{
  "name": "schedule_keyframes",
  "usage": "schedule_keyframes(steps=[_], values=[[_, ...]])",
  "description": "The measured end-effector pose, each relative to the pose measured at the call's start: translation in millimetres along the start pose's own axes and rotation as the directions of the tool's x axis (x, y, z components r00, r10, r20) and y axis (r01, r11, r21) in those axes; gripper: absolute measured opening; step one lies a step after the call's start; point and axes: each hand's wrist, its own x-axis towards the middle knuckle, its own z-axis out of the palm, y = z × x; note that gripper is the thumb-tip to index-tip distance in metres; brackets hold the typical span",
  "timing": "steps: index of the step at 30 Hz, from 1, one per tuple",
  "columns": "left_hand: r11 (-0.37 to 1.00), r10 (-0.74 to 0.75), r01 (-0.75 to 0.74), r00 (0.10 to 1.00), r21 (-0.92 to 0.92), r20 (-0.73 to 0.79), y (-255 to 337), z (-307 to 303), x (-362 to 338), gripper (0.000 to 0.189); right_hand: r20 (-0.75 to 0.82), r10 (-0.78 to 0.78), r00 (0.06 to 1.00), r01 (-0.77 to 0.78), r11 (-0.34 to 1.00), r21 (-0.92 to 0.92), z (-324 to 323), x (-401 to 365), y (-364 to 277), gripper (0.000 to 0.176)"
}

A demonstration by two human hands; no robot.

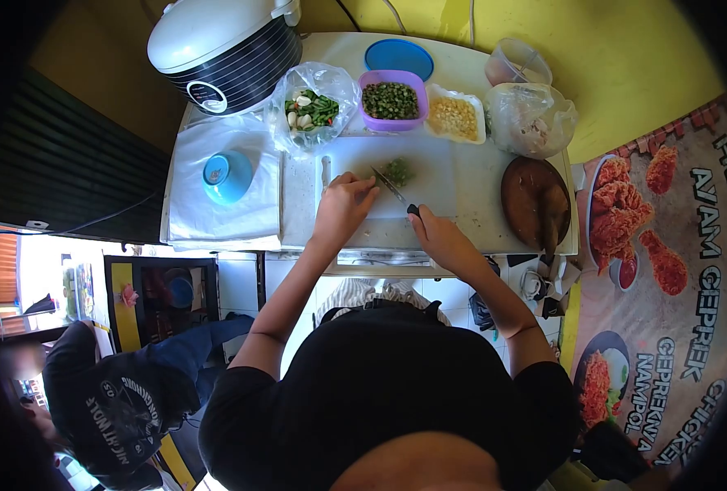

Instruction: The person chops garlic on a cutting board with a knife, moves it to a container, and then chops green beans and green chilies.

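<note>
My right hand [444, 239] is closed round the black handle of a knife [394, 190], whose blade points up and left over a white cutting board [433, 200]. Chopped green pieces [397, 172] lie in a small pile beside the blade. My left hand [345, 206] rests on the board left of the blade, its fingers bent together near the knife tip; whatever they hold is too small to make out. Behind the board stand a purple container [393, 100] of chopped greens, a bag [313, 106] with green chilies and garlic, and a tray [455, 114] of pale yellow pieces.
A rice cooker [224, 57] stands back left, with an upturned blue bowl [228, 177] on plastic sheets nearer. A blue lid [399, 59] lies behind. Right are a plastic bag [531, 120] and a stone mortar [535, 204] with pestle. Another person [126, 393] is at lower left.
</note>
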Motion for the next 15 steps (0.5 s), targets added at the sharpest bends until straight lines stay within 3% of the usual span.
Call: schedule_keyframes(steps=[6, 15], values=[[0.997, -0.039, 0.041, 0.999, -0.058, 0.022, 1.6, -2.3, -1.6, 0.021, -0.001, 0.026, 1.0, -0.026, 0.998, -0.059, 2.0, 4.0, -0.4, 0.034], [0.994, -0.07, 0.063, 0.995, -0.09, -0.075, 4.0, 1.3, -3.9, 0.017, -0.025, -0.006, 1.0, 0.004, 0.998, -0.063, 5.7, -9.4, 7.7, 0.033]])
